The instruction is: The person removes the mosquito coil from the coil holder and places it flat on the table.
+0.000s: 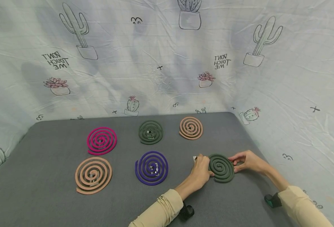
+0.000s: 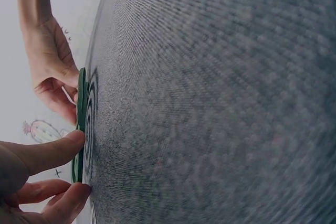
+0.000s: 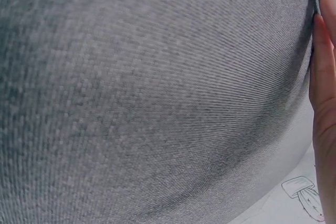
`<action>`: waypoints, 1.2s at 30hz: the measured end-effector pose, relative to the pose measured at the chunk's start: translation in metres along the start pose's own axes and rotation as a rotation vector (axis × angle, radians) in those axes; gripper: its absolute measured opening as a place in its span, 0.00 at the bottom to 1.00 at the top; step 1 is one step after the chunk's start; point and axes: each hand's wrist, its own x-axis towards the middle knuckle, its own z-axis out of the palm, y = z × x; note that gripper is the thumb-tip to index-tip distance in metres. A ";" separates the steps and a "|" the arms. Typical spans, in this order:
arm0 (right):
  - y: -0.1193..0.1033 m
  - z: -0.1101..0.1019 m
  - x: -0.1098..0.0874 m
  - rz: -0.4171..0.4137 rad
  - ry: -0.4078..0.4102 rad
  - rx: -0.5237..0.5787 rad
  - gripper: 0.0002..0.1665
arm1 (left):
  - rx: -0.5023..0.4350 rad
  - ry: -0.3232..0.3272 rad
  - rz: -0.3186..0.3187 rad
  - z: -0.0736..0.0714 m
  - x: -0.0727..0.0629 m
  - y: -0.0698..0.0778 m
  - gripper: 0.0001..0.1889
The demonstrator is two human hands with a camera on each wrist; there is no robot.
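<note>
Between four and five o'clock in the head view, the near green coil (image 1: pixel 219 167) lies on the grey tabletop (image 1: pixel 121 208), held at its rim from both sides. The left hand (image 1: pixel 198 171) is at its nine o'clock, thumb and fingers slightly parted and gripping the edge; the right hand (image 1: pixel 249 161) is at its three o'clock, lightly pinching the opposite rim. The left wrist view adds what the head view cannot, the coil's thin profile seen edge-on, with dark curved lines alongside that are hard to make out. The right wrist view catches only a sliver of green towards one o'clock, the coil and the right fingers both cut off by the frame. A small white tag (image 1: pixel 194 158) is mostly hidden by the left hand. Taking the purple spiral (image 1: pixel 153 167) as centre, a dark green spiral (image 1: pixel 155 132) lies at twelve o'clock, a small peach spiral (image 1: pixel 191 128) between one and two, a pink spiral (image 1: pixel 101 141) at ten and a larger peach spiral (image 1: pixel 93 173) at nine; all are flat, rounded windings. Close up, the tabletop shows a fine ribbed weave; behind, a creased pale cloth (image 1: pixel 155 56) carries cactus drawings and mirrored lettering.
</note>
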 end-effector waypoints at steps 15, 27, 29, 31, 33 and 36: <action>0.002 0.002 -0.002 -0.063 0.005 0.016 0.29 | 0.069 -0.012 0.026 0.000 0.003 -0.002 0.15; 0.005 0.002 0.000 -0.076 0.010 -0.014 0.29 | 0.064 -0.013 0.054 0.000 0.003 -0.004 0.15; 0.007 0.002 0.000 -0.075 0.012 -0.023 0.29 | 0.067 -0.013 0.060 0.000 0.003 -0.004 0.15; 0.008 0.002 0.001 -0.075 0.012 -0.031 0.29 | 0.073 -0.021 0.055 0.000 0.003 -0.003 0.15; 0.009 0.002 0.001 -0.079 0.016 -0.045 0.29 | 0.074 -0.033 0.037 0.000 0.003 -0.002 0.14; 0.009 0.001 0.001 -0.080 0.022 -0.066 0.29 | 0.069 -0.047 0.017 0.000 0.004 0.001 0.13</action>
